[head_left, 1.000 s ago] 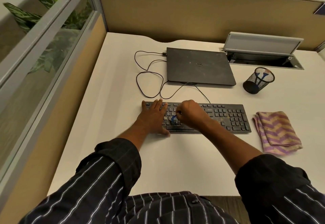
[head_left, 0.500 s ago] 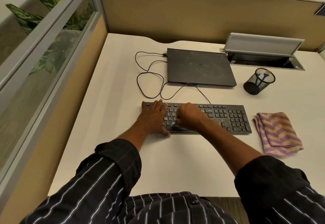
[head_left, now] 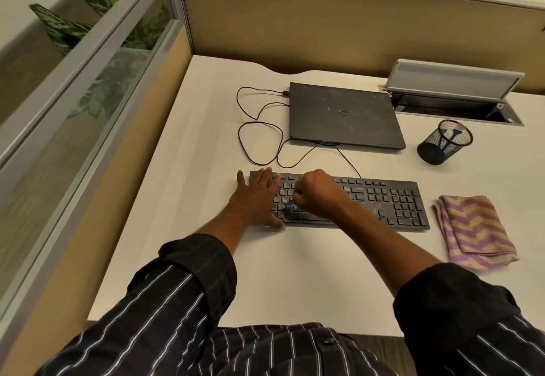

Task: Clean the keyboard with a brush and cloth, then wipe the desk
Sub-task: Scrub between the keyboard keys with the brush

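Brush (head_left: 289,206) drawn down to near-left rows of keyboard (head_left: 383,198), fingers of right hand (head_left: 317,195) curled round it; left hand (head_left: 256,198) flat, fingers straight, steadying left end. Right half seemingly unbrushed; cloth (head_left: 474,231) idle, right, on desk (head_left: 206,169).

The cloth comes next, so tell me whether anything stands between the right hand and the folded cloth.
Nothing upright does. The right hand grips the brush on the keyboard; only its flat right half lies between hand and cloth. The mesh cup stands farther back.
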`<action>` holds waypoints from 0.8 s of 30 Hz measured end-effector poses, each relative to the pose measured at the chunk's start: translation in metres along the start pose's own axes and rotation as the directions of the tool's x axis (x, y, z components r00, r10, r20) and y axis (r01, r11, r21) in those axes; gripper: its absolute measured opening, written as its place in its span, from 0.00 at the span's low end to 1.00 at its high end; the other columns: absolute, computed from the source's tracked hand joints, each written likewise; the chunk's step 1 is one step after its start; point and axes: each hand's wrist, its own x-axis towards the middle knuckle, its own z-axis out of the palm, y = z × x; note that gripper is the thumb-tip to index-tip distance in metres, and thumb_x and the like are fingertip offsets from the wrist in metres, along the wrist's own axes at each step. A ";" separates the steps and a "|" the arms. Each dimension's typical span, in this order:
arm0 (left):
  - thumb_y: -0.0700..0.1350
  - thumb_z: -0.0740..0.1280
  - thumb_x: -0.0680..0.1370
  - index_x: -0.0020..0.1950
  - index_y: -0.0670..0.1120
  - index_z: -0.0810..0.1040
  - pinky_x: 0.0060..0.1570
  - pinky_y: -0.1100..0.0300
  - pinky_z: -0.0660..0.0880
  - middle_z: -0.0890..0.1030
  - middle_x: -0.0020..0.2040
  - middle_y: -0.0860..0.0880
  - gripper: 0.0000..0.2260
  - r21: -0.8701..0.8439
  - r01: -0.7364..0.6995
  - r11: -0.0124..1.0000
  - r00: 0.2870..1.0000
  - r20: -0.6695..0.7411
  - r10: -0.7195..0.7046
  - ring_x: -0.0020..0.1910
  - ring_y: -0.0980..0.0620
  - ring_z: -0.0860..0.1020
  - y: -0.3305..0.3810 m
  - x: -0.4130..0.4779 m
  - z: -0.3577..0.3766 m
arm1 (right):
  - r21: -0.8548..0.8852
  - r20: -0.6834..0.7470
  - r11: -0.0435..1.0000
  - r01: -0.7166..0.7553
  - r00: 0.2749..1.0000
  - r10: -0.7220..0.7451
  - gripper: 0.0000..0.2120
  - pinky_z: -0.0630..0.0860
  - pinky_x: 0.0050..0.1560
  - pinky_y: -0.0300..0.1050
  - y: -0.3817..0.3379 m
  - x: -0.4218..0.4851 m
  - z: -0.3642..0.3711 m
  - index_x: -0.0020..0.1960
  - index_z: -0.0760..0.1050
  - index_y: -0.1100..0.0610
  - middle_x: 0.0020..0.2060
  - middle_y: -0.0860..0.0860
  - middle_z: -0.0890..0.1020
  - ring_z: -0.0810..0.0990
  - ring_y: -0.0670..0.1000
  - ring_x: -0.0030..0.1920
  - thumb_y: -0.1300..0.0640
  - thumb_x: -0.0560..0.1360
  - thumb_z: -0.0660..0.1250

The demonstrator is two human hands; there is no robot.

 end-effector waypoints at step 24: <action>0.78 0.66 0.65 0.82 0.45 0.41 0.74 0.30 0.44 0.43 0.83 0.43 0.61 -0.014 -0.022 1.000 1.000 -0.018 0.022 0.81 0.43 0.43 -0.008 0.002 0.004 | 0.024 -0.023 0.992 -0.122 0.992 0.122 0.07 0.82 0.42 0.49 -0.004 0.006 -0.001 0.42 0.80 0.61 0.36 0.54 0.81 0.80 0.52 0.37 0.59 0.75 0.68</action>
